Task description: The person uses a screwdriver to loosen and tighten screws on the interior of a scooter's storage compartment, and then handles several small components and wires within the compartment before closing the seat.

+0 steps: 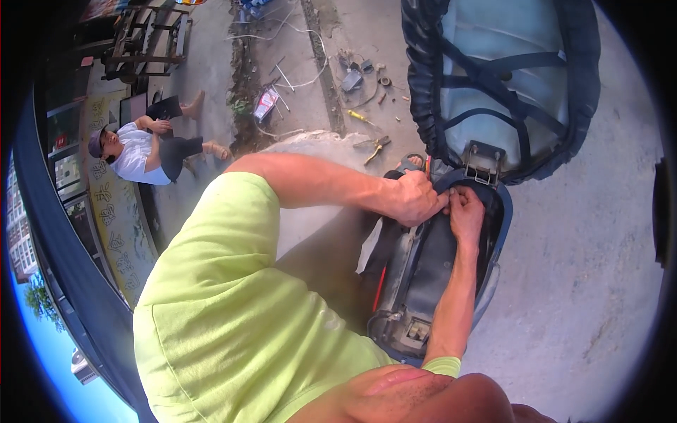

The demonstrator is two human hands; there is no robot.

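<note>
My left hand reaches from the left to the upper rim of the dark compartment of a two-wheeler, its fingers curled closed. Just right of it, my right hand is pinched at that rim, below a metal hinge, its fingertips nearly meeting those of the left. Whatever they grip is hidden or too small to make out. The raised seat shows its pale underside, crossed by black straps and edged with a gathered black cover. A red cable or strip runs along the compartment's left side.
A yellow screwdriver, pliers, small dark parts and white cables lie on the concrete beyond my arm. At left, another person in a white top is beside a signboard; a wooden frame stands farther off.
</note>
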